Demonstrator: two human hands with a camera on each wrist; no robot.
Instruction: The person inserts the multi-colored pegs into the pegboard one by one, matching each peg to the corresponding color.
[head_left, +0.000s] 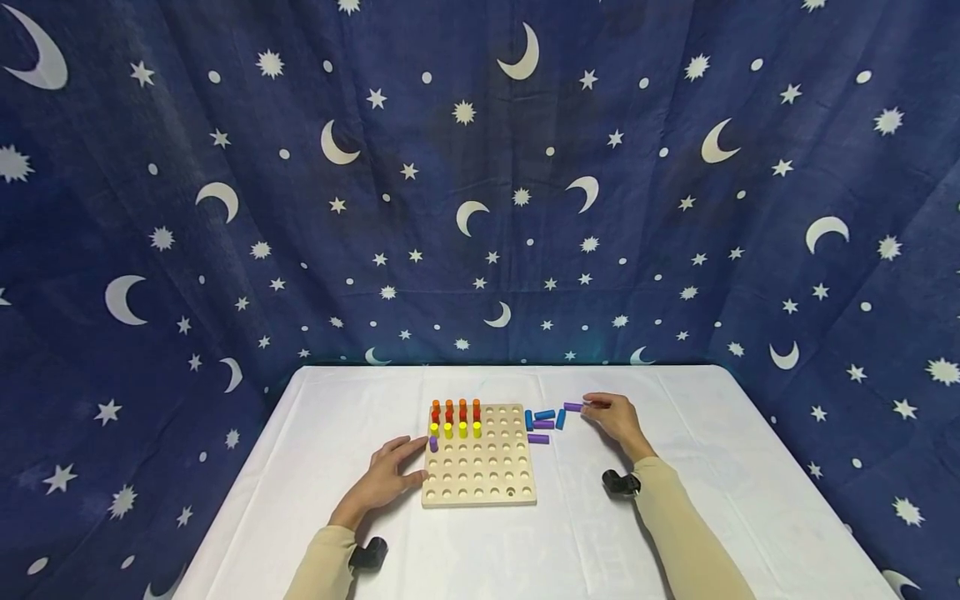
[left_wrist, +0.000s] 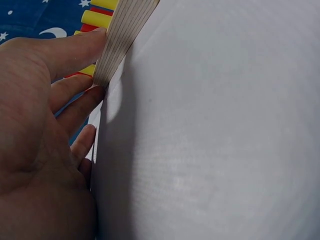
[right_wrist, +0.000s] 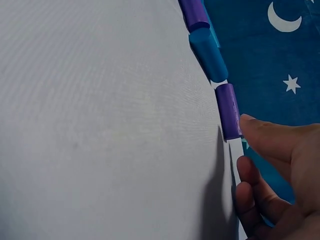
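Right hand (head_left: 615,418): fingers parted
Purple peg (head_left: 573,407): at thumb tip, contact unclear
Left hand (head_left: 384,477): fingers spread, touching board's (head_left: 485,455) left edge

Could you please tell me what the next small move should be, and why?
Probably, the right hand should pick up the loose purple peg nearest it: the board has just one standing purple peg, with an empty hole beside it, and four yellow pegs behind.
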